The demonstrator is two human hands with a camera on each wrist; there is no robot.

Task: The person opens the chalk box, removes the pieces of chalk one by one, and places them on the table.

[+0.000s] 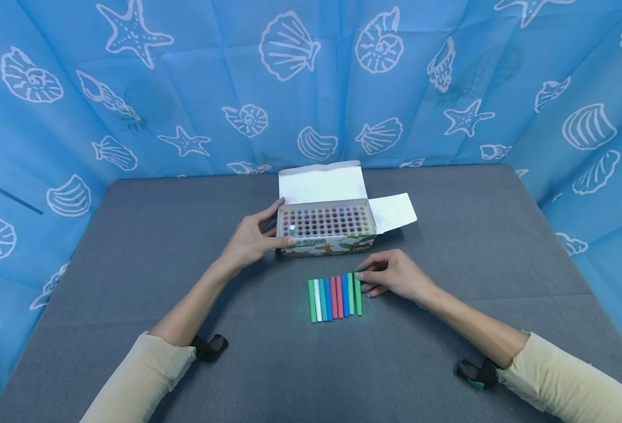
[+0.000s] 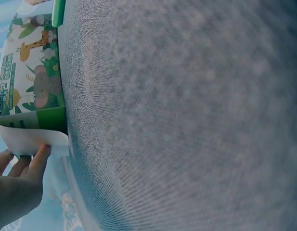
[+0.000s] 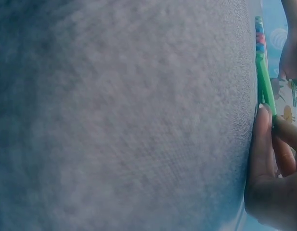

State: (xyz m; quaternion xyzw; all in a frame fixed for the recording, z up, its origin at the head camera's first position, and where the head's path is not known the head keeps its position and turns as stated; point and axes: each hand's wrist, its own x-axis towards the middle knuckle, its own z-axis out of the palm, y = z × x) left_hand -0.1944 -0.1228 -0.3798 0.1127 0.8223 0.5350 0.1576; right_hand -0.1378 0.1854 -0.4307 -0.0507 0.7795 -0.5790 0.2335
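An open cardboard box printed with animals stands on the table, its top showing rows of holes with coloured sticks inside. One white-tipped chalk pokes up at its left front. My left hand grips the box's left end, thumb at the front corner; in the left wrist view its fingers press a white side flap. In front of the box lies a row of chalk sticks in green, white, blue and red. My right hand pinches the top of the rightmost green chalk, also seen in the right wrist view.
The box's white lid stands raised at the back, and a white flap sticks out to the right. Grey cloth covers the table. A blue shell-print curtain hangs behind and along both sides.
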